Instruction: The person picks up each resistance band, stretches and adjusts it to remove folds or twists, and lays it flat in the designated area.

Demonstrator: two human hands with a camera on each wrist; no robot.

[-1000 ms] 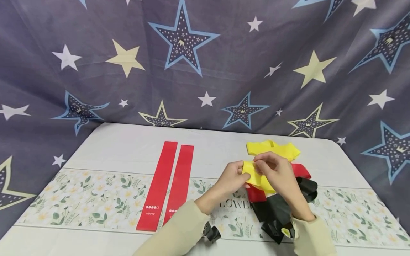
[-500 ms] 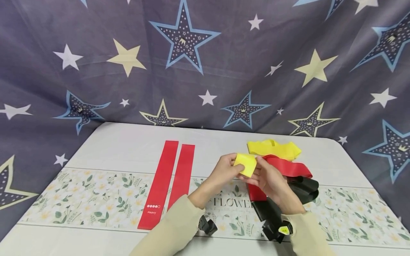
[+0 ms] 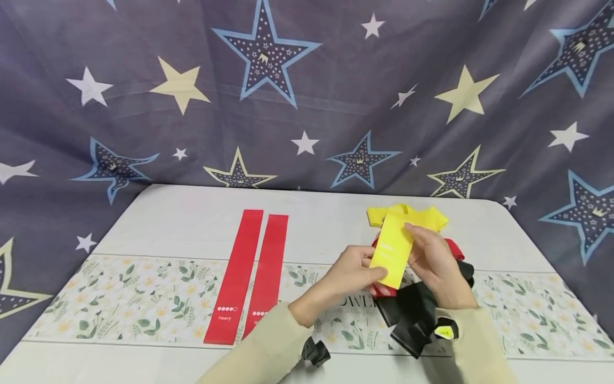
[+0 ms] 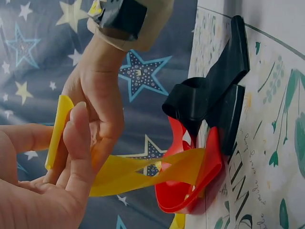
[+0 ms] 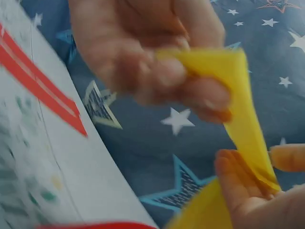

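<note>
Both hands hold a yellow resistance band [image 3: 394, 248] above the right part of the table, its flat printed face toward the head camera. My left hand [image 3: 352, 272] pinches its lower left edge between thumb and fingers. At the upper right edge, my right hand [image 3: 434, 261] pinches it with the thumb in front. In the left wrist view the band's loose yellow length [image 4: 143, 174] trails down to a looped red band [image 4: 167, 202]. Black bands [image 3: 410, 309] lie beneath the hands, partly covered. Behind them lies another crumpled yellow band [image 3: 429, 217].
Two red bands lie flat side by side left of the hands: one labelled Heavy [image 3: 235, 277], the other [image 3: 269, 272] partly behind the left sleeve [image 3: 268, 346]. A floral runner crosses the white table [image 3: 192, 218]. A star-printed cloth [image 3: 307, 96] hangs behind.
The small folded yellow piece has been spread into a longer flat strip showing print. Both hands have shifted slightly right, and the right hand has moved to the strip's upper right edge.
</note>
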